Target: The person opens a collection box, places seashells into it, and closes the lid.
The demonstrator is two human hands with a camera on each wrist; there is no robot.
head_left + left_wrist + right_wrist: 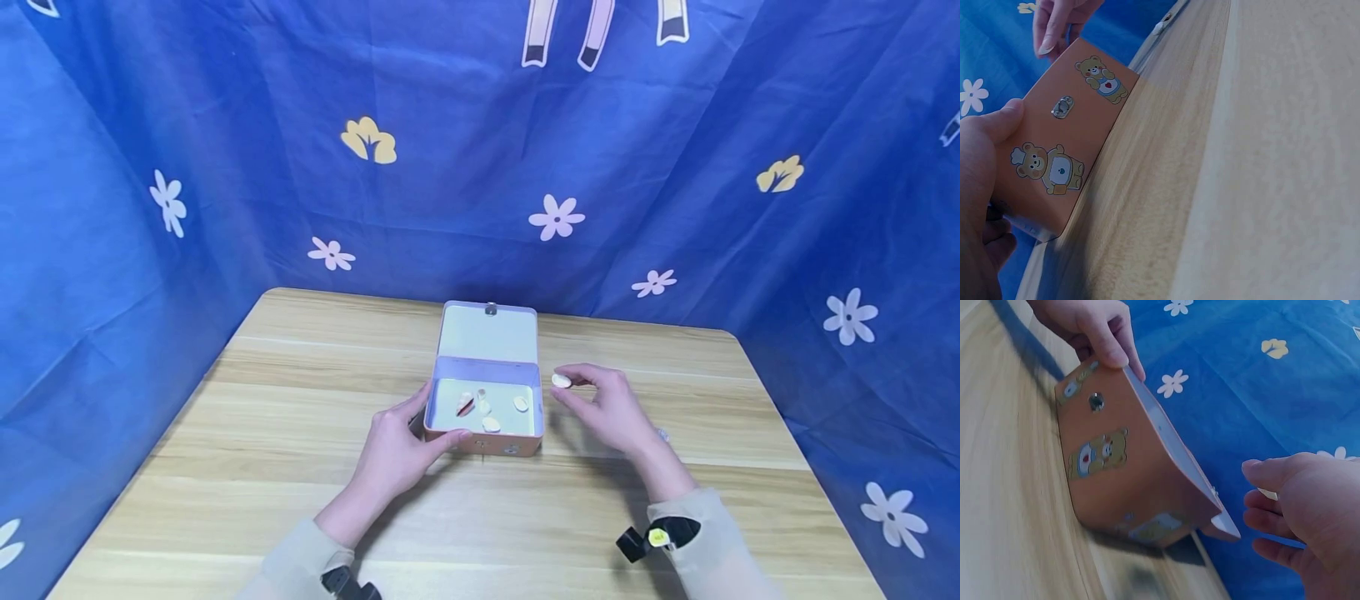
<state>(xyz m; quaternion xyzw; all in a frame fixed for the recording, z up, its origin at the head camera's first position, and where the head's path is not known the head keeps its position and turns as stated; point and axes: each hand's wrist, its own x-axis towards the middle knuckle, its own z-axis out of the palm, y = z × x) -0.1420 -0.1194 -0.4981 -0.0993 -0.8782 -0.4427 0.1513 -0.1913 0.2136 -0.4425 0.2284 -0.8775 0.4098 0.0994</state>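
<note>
An orange tin box (487,444) with teddy bear pictures stands on the table, its hinged lid (487,332) raised at the back. My left hand (396,446) grips the box at its front left corner, thumb on the front wall and fingers along the left side. Inside lie several small shells, among them a reddish-brown striped shell (465,404) and a white shell (491,424). Just right of the box, my right hand (609,408) pinches another white shell (561,381) between thumb and fingers. In the right wrist view that shell (1267,494) is mostly hidden by the hand.
The wooden table (300,500) carries the box. A small clear object (663,435) lies beside my right wrist, partly hidden by it. A blue curtain (450,167) with flowers hangs behind the table and along both sides.
</note>
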